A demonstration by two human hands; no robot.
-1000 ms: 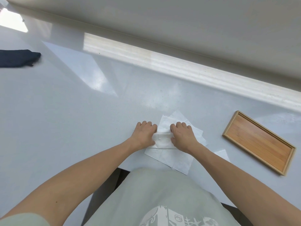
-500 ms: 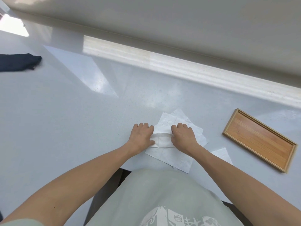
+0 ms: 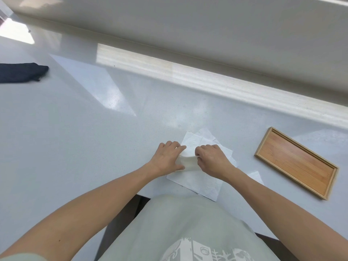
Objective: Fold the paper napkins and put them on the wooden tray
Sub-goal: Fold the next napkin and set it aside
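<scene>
Early in the task, by the look of it: wooden tray bare, lying on the counter well off to the outer side of the right hand, nothing folded set on it yet. Loose stack of paper napkins spread flat under and around both hands, corners fanned out beyond the fingertips and toward the body. One top napkin mid-fold between the two hands, a raised flap of it bridging the gap from one hand to the other. Left hand on the left end of that flap, fingers only lightly bent and laid over the paper, thumb stretched along the near edge toward the right hand; pressing or pinching cannot be told for certain, though the lifted edge suggests a light hold. Right hand more closed, fingers curled down and tips pinching the flap's upper edge, knuckles up. Small separate white piece just behind the right wrist, between wrist and tray; folded or not, too small to say. Dark cloth far beyond the left hand, apart from everything. Left to do, as judged: finish this fold, carry it to the tray, repeat for the remaining sheets.
</scene>
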